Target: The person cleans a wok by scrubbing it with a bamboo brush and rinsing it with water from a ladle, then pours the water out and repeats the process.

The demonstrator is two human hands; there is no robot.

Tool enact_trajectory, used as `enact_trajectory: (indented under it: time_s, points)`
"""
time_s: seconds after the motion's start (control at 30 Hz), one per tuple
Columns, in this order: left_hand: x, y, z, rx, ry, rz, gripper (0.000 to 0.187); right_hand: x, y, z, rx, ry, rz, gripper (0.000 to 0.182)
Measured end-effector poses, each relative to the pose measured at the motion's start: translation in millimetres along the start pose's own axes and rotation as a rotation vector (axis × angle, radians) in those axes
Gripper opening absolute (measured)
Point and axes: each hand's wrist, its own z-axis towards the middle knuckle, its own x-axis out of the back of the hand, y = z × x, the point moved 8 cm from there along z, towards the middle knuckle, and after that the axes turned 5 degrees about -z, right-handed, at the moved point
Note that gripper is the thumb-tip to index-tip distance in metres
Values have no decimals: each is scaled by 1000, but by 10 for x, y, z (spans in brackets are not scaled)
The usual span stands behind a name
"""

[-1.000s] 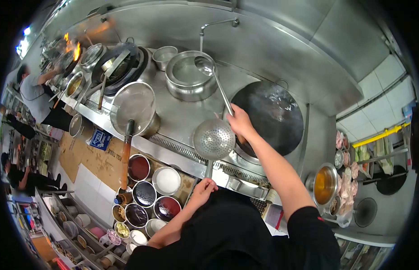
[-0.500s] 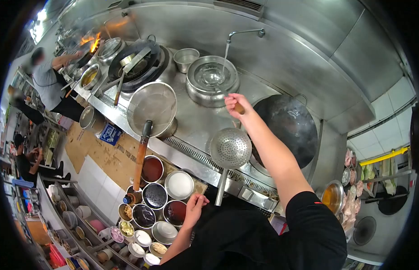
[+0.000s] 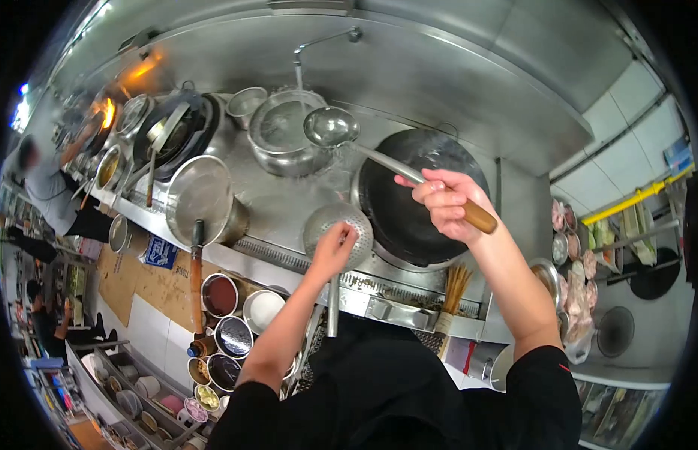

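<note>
My right hand (image 3: 450,201) is closed around the wooden handle of a metal ladle (image 3: 394,163). The ladle's bowl is raised between the water pot (image 3: 278,157) and the black wok (image 3: 394,217), near the pot's right rim; liquid shows in it and a little drips below. My left hand (image 3: 335,251), fingers curled together with nothing showing in them, is over the perforated skimmer (image 3: 315,225) and covers part of it. The skimmer's metal handle points toward me over the stove edge. A light haze rises from the wok's far side.
A tap (image 3: 298,64) runs into the pot. Left of it stand a small metal pot (image 3: 246,101), a mesh strainer (image 3: 199,191) on a container, and another wok (image 3: 206,142). A bamboo brush (image 3: 455,291) leans at the front edge. Seasoning tins (image 3: 220,294) are front left. A person (image 3: 49,184) works at far left, near flames.
My right hand has lifted the ladle out of the pot and brought it right, toward the wok. My left hand has moved forward from beside the tins to over the skimmer. The view has shifted.
</note>
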Motion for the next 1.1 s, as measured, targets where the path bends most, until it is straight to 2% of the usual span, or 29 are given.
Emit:
enact_trajectory:
  time_s: [0.07, 0.13, 0.2, 0.23, 0.27, 0.33, 0.37, 0.4, 0.47, 0.5, 0.57, 0.6, 0.67, 0.7, 0.73, 0.8, 0.83, 0.87, 0.93, 1.0, 1.07, 1.1]
  points:
    - [-427, 344, 396, -209, -92, -93, 15, 1, 64, -465, 44, 83, -3, 38]
    - [-935, 387, 752, -195, -246, 80, 20, 69, 103, -884, 82, 129, -2, 38]
    - [-1475, -19, 1067, -123, -408, 154, 24, 225, 111, -1282, 152, 244, -100, 36]
    - [-1684, -175, 1165, 37, -506, 110, 26, 298, 138, -1456, 180, 299, -144, 34]
    - [-1881, -377, 1204, 307, -565, -174, 23, 343, 183, -1597, 193, 305, -133, 34]
    - [-2154, -668, 1439, 500, -512, -286, 18, 490, 166, -1898, 295, 443, -326, 30]
    - [-2264, -691, 1550, 458, -423, -303, 17, 538, 169, -2016, 320, 482, -392, 28]
    - [-2285, -467, 1578, 432, -387, -298, 14, 579, 196, -2098, 330, 487, -382, 28]
    - [-2494, -587, 1753, 423, -359, -288, 17, 668, 188, -2265, 399, 588, -515, 26]
    - [-2647, -656, 1829, 426, -365, -284, 17, 657, 198, -2336, 408, 667, -587, 32]
    - [-2680, -645, 2093, 177, -65, 3, 23, 722, 225, -2414, 451, 664, -631, 34]
    - [-2749, -745, 2251, 181, -69, 7, 23, 734, 222, -2460, 494, 660, -681, 37]
    - [-2957, -696, 2477, -131, -178, 464, 31, 798, 262, -2544, 505, 688, -667, 43]
    - [-2807, -207, 2256, 63, -116, 331, 36, 799, 260, -2572, 531, 683, -702, 49]
    - [-2760, 57, 2199, 69, -120, 333, 36, 797, 267, -2596, 555, 677, -737, 55]
    - [-2840, -18, 2097, 476, -299, 69, 27, 803, 308, -2644, 557, 692, -742, 60]
    - [-2912, -56, 2207, 434, -463, 293, 25, 807, 322, -2674, 565, 705, -753, 66]
    - [-2921, -149, 2216, 438, -462, 293, 25, 841, 357, -2703, 561, 705, -751, 66]
    - [-2969, -4, 2144, 474, -417, -306, 20, 911, 424, -2812, 608, 717, -849, 68]
    - [-2899, 236, 2038, 445, -439, -327, 14, 1077, 566, -2944, 600, 771, -883, 67]
    - [-2705, 380, 1905, 522, -227, -268, 12, 1278, 618, -2994, 584, 822, -917, 66]
    - [-2734, 317, 1909, 515, -224, -271, 15, 1404, 624, -3007, 597, 868, -954, 65]
